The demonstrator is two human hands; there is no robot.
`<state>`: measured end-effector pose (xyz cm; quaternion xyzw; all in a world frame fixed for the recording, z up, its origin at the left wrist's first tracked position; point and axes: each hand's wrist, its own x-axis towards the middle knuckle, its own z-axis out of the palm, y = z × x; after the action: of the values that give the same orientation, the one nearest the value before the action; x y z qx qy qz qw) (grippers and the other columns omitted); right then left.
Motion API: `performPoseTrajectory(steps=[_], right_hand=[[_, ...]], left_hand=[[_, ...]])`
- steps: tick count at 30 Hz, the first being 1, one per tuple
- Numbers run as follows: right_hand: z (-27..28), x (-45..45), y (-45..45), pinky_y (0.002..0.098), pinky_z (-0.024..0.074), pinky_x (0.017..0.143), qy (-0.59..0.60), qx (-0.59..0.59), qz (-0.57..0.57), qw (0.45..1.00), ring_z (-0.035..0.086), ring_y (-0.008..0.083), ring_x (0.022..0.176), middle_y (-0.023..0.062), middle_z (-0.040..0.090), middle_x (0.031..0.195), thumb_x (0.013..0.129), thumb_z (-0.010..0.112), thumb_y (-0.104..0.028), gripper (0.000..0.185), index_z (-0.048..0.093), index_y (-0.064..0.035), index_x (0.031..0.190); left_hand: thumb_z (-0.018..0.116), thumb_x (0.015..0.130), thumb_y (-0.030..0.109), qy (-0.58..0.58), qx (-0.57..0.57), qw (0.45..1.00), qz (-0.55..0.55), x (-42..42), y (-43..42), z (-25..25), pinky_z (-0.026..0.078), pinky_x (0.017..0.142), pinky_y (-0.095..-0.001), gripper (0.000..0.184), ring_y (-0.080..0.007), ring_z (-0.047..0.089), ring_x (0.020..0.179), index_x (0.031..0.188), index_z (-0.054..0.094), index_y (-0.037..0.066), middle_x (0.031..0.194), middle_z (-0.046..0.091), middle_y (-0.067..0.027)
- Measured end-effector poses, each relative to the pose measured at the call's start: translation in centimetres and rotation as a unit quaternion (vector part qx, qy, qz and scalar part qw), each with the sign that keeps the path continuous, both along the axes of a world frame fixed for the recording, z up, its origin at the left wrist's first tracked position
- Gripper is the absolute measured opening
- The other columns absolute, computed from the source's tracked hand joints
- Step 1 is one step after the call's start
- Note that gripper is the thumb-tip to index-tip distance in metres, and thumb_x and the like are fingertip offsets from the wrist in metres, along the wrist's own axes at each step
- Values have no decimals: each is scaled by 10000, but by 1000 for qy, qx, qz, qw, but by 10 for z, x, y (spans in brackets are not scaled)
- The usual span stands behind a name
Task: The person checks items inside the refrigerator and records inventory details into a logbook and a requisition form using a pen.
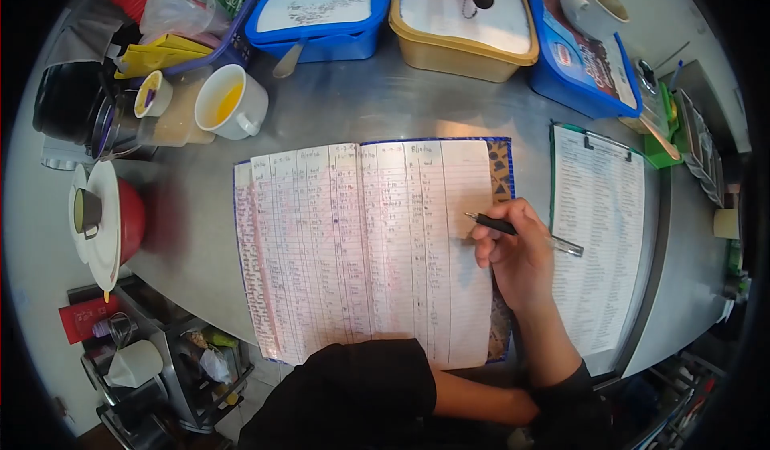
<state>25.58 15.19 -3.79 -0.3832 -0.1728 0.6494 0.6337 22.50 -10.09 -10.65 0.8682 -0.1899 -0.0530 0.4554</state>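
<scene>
An open ledger book (461,314) lies on the metal table, its ruled pages filled with columns of handwriting. Over its right-hand page, my right hand (523,257) grips a black pen (499,225) with a clear end. The pen's tip points left, and I cannot tell whether it touches the paper. My left forearm (481,404) lies across the book's lower edge towards my right elbow; my left hand is hidden there. Just right of the book sits a clipboard (611,143) holding a printed list (597,249).
Along the back stand a blue tub (329,45), a tan tub (461,61) and another blue tub (553,89). A white mug (253,101) with yellow contents is at the back left. Stacked plates (104,225) rest on a red bowl (132,221) at the left edge.
</scene>
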Motion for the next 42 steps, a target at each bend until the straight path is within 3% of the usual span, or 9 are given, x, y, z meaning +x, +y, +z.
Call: performPoseTrajectory(steps=[4, 7, 13, 20, 25, 29, 32, 36, 42], right_hand=[[-3, 2, 2, 292, 473, 621, -1, -1, 4, 1000, 586, 182, 665, 153, 618, 847, 924, 484, -173, 187, 525, 5, 961], [-1, -5, 5, 292, 479, 643, -65, -2, -4, 998, 591, 188, 673, 153, 614, 856, 905, 519, -142, 163, 520, 5, 976], [-3, -10, 3, 311, 491, 675, -70, -2, -18, 997, 600, 193, 729, 166, 606, 908, 908, 533, -148, 202, 503, 14, 1025], [-2, -7, 1, 317, 500, 697, -85, -3, 5, 996, 608, 198, 772, 170, 602, 914, 905, 538, -127, 203, 500, 18, 1042], [-1, -9, 2, 260, 480, 574, -138, 15, -19, 990, 582, 149, 636, 127, 595, 805, 896, 550, -102, 107, 510, -3, 907], [33, -20, 4, 176, 355, 379, -157, -23, -90, 983, 472, 64, 424, 49, 555, 623, 876, 601, -128, 196, 465, -57, 754], [61, -33, 41, 176, 345, 392, -335, 85, -77, 935, 466, 52, 437, 34, 551, 596, 856, 633, -139, 220, 476, -63, 720], [28, -40, 87, 181, 331, 408, -338, 5, -20, 941, 459, 43, 452, 21, 543, 561, 843, 647, -135, 252, 475, -64, 672], [-3, -36, 89, 198, 328, 429, -375, 29, -90, 922, 441, 41, 448, -11, 507, 545, 837, 634, -83, 289, 440, -72, 622]], left_hand=[[531, 809, 189, 44, 78, 994, 60, -3, 9, 28, 517, 633, -379, 202, -226, 660, 820, 851, 702, 89, 906, 680, -97], [551, 789, 209, 128, 43, 989, -56, -6, 64, 54, 514, 624, -370, 194, -226, 661, 817, 848, 704, 107, 906, 681, -89], [581, 769, 205, 54, 77, 994, 53, 10, -21, 8, 518, 649, -365, 177, -226, 661, 820, 855, 703, 109, 902, 680, -84], [596, 753, 197, 34, 28, 996, 75, 6, -5, 15, 523, 605, -365, 162, -228, 665, 787, 822, 704, 96, 857, 680, -91], [585, 753, 185, 77, -3, 997, -7, -4, 44, 38, 526, 590, -366, 158, -238, 664, 747, 798, 696, 83, 826, 676, -95], [573, 755, 180, 12, 20, 995, 93, 12, -17, -15, 521, 645, -383, 154, -247, 652, 787, 772, 684, 76, 850, 666, -103], [566, 761, 176, 8, 23, 997, 68, 6, 15, -8, 508, 682, -389, 166, -258, 629, 836, 819, 665, 56, 896, 646, -123], [557, 769, 170, 0, 29, 997, 71, 2, 32, -3, 491, 732, -397, 198, -273, 599, 901, 881, 639, 30, 957, 618, -149], [543, 781, 162, 9, 24, 998, 57, -11, 64, 19, 466, 806, -409, 265, -296, 554, 1000, 975, 601, -9, 1049, 577, -188]])
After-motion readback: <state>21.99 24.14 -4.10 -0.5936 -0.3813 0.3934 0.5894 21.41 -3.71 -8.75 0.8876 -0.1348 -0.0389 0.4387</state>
